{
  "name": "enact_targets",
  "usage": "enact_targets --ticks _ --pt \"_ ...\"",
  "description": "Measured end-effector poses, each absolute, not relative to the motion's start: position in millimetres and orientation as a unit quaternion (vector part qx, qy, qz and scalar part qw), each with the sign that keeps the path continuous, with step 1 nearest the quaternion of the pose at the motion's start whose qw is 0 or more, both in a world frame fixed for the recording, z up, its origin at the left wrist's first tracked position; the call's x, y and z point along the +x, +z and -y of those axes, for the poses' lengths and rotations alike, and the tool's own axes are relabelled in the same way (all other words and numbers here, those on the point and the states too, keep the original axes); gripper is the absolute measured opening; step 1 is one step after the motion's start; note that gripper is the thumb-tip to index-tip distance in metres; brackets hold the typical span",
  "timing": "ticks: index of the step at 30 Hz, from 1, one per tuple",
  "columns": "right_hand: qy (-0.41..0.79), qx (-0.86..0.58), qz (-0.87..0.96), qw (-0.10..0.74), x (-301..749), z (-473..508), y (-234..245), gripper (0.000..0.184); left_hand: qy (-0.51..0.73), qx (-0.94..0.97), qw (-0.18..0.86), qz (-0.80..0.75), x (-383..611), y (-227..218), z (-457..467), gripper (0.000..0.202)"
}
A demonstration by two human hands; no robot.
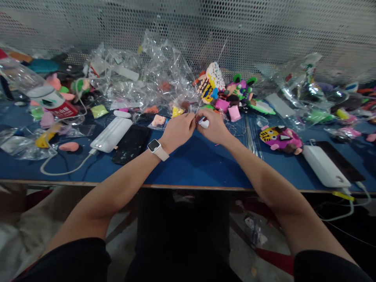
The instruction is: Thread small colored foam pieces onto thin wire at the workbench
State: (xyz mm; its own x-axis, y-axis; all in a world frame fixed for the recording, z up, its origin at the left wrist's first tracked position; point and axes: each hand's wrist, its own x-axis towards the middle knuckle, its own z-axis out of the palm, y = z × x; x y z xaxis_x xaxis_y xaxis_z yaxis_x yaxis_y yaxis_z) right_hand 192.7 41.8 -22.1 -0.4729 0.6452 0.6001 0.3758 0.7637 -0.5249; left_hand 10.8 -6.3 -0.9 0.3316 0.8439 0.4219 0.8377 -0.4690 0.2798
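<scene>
My left hand (180, 128) and my right hand (212, 126) meet above the middle of the blue table, fingertips almost touching. The right fingers are curled around a small white piece (203, 123), perhaps clay. The left fingers are pinched together, and whatever they hold is hidden behind them. Just beyond the hands lie a yellow clay lump (177, 112) and pink clay blocks (234, 113). Behind those stands a colourful clay figure (208, 88) with a white speckled top and yellow-and-black stripes. A peach-coloured clay piece (158, 120) in wrapping sits left of my left hand.
To the left are a white power bank (112, 134) with a cable, a dark phone (132, 144) and a red-and-white tub (53, 102). Crumpled clear bags (164, 74) pile against the perforated metal screen (264, 35). On the right lie a purple clay figure (280, 139) and another power bank (326, 166).
</scene>
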Motion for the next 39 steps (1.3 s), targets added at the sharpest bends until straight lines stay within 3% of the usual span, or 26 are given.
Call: enact_targets --ticks 28,39 --pt "0.176 -0.281 0.845 0.421 198 -41 -15 0.013 0.296 0.802 0.04 -0.517 12 -3 4 0.022" --pt "0.104 -0.261 0.865 0.417 198 -42 -13 0.013 0.359 0.77 0.173 -0.498 8 -7 -7 0.024"
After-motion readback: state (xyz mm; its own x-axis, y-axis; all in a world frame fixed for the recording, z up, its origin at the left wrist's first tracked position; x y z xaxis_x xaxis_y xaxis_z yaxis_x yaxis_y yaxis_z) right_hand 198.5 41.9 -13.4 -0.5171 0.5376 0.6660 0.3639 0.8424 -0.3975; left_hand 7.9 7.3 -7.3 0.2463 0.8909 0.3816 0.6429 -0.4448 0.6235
